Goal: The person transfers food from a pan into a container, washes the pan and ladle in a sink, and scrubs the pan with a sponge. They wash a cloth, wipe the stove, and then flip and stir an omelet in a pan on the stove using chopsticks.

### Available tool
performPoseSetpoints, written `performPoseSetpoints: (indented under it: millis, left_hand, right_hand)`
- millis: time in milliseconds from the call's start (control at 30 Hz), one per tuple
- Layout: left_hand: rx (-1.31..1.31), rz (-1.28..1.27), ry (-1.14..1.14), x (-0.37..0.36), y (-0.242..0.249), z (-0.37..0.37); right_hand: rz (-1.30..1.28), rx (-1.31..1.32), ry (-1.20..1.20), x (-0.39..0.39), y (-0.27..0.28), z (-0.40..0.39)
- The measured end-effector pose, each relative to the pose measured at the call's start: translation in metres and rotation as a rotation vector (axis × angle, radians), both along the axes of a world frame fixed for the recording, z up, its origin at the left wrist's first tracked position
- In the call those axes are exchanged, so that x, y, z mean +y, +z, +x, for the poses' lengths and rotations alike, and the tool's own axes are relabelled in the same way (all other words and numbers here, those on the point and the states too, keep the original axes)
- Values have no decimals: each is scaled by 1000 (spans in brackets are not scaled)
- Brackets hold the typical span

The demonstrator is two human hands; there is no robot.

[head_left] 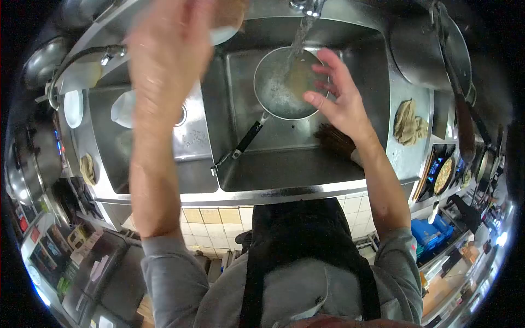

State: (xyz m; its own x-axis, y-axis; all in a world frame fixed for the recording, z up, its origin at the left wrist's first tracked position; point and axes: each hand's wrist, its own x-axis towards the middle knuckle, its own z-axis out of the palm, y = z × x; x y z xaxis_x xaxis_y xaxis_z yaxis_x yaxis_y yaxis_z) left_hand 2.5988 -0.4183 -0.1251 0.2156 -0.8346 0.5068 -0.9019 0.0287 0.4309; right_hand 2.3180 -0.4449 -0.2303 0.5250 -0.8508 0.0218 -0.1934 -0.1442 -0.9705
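Note:
A pan point(268, 90) with a black handle point(249, 139) sits in the right sink basin, and water point(299, 41) runs from the faucet point(311, 6) into it. My right hand point(342, 98) is over the pan's right edge, fingers spread, holding nothing. My left hand point(172, 46) is raised at the upper left, smeared by motion, its fingertips near the top edge of the view. Just right of it are a brown item point(229, 13) and a white bowl-like thing point(223, 36). Below my right hand lies a brown bristle brush point(334, 139), partly hidden by my forearm.
The left basin point(112, 169) holds a white container point(123, 109). Crumpled cloths lie on the right counter point(410, 123) and at the left edge point(87, 169). A big pot point(426, 52) stands at upper right, with a lit burner and a pan of food point(444, 176) below it.

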Motion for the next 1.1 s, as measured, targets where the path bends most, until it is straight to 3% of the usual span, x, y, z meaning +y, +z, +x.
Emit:
performPoseSetpoints:
  millis: [33, 67, 100, 133, 233, 267, 300, 333, 367, 400, 433, 467, 500, 567, 600, 700, 767, 833, 900, 967, 1033, 1100]
  left_hand:
    - [110, 36, -45, 10, -2, -25]
    - [402, 48, -154, 18, -22, -43]
    - [380, 153, -181, 27, -33, -58]
    - [570, 134, -237, 31, -69, -70]
    - [1030, 311, -153, 50, -142, -101]
    - [968, 252, -71, 58, -175, -102]
    - [781, 402, 6, 72, -208, -98]
    - [585, 546, 79, 87, -241, -92]
    - [466, 789, 81, 103, -272, -90]
    - [335, 1034, 89, 122, -301, -89]
    - [387, 1312, 134, 127, -312, -89]
    - [467, 1510, 154, 134, -323, -90]
    - [467, 1510, 152, 133, -323, -90]
    - [516, 1563, -110, 134, -326, -93]
    - [491, 1347, -106, 146, -319, -103]
    - [625, 1402, -79, 135, -243, -107]
    - [685, 1374, -63, 163, -247, -104]
    - [742, 1353, -41, 171, -250, -94]
    - [689, 1538, -132, 171, -239, -83]
    - [852, 1601, -51, 162, -234, -80]
    - [995, 1649, 13, 165, -241, -80]
    - [833, 1312, -33, 186, -259, -82]
  right_hand:
    - [5, -1, 8, -2, -3, 5]
    - [81, -103, -12, -3, -7, 9]
    - [161, -201, -33, -4, -12, 12]
    - [173, -198, -30, -4, -20, 12]
    - [380, -99, 68, -3, -62, 0]
    - [363, -23, 81, -1, -84, -5]
    - [339, 49, 92, -2, -105, -10]
    - [147, 198, 72, -3, -124, -15]
    - [144, 203, 70, -9, -137, -20]
    - [79, 392, 91, -15, -150, -23]
    - [11, 576, 110, -22, -166, -26]
    - [-81, 587, 185, -29, -183, -30]
    - [-81, 589, 184, -27, -203, -32]
    - [-208, 588, 247, -20, -237, -38]
    - [-142, 652, 333, -15, -237, -37]
    - [-157, 724, 463, 7, -258, -51]
    - [-151, 767, 505, 0, -265, -60]
    - [-188, 989, 520, -9, -288, -63]
    - [-254, 944, 479, -27, -347, -47]
    - [26, 506, 237, -34, -415, -39]
    - [413, 845, 223, -23, -304, 51]
    - [-120, 879, 573, 22, -322, 69]
